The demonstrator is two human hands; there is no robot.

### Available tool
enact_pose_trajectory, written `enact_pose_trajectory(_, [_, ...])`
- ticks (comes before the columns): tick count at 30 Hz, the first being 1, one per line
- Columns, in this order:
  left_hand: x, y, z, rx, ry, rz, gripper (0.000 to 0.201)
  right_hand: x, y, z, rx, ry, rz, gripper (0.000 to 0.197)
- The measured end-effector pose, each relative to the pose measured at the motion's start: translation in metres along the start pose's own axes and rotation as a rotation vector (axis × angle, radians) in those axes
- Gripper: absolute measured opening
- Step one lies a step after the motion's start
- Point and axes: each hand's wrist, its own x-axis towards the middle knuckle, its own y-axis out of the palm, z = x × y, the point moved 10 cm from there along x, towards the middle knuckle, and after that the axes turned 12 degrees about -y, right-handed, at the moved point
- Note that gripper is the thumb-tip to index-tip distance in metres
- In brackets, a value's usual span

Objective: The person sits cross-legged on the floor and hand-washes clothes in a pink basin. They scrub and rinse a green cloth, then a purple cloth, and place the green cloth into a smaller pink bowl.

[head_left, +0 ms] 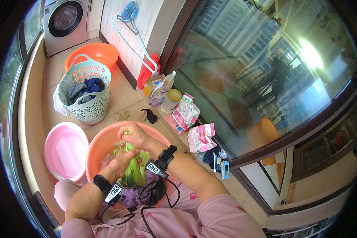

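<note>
Cloth (134, 174), yellow-green and bunched, is held over the peach basin (96, 152), probably so that whatever falls from it lands inside. Purple fabric (138, 193) lies in the basin's near part, seemingly leaving the space above free for both hands. The pink basin (67, 150) stands just left of the peach one and the laundry basket (93, 108) beyond its far-left rim, perhaps to keep both within reach.

The left hand (121, 162) is closed around the green cloth's middle; the right hand (134, 136), nearer the peach basin's far rim, clenches its upper end. How hard they squeeze, I cannot tell. Both forearms converge over that basin, the right one slanting in across its right rim.
</note>
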Motion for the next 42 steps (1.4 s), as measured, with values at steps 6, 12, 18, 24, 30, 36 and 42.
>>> enact_pose_trajectory(6, [0.013, -0.016, 0.002, 0.160, 0.150, -0.126, 0.030, -0.012, 0.009, -0.020, -0.276, 0.121, 0.020, 0.008])
enact_pose_trajectory(12, [0.046, -0.050, 0.019, 0.484, 0.177, -0.314, 0.030, -0.023, 0.016, -0.040, -0.488, 0.224, 0.064, 0.010])
enact_pose_trajectory(18, [0.055, -0.066, 0.020, 0.846, 0.268, -0.511, 0.037, -0.028, 0.020, -0.048, -0.597, 0.236, 0.040, 0.015])
enact_pose_trajectory(24, [0.050, -0.042, 0.008, 1.139, 0.361, -0.571, 0.039, -0.042, 0.012, -0.061, -0.465, 0.358, -0.082, 0.023])
enact_pose_trajectory(30, [0.011, -0.032, -0.021, 0.947, 0.434, -0.645, 0.074, -0.029, -0.020, -0.066, -0.140, 0.343, -0.335, 0.020])
enact_pose_trajectory(36, [-0.017, -0.017, -0.044, 0.904, 0.556, -0.593, 0.073, -0.021, -0.052, -0.054, 0.078, 0.457, -0.540, 0.043])
enact_pose_trajectory(42, [-0.015, -0.015, -0.041, 0.370, 0.357, -0.129, 0.030, 0.000, -0.038, -0.010, 0.552, 0.291, -0.417, 0.080])
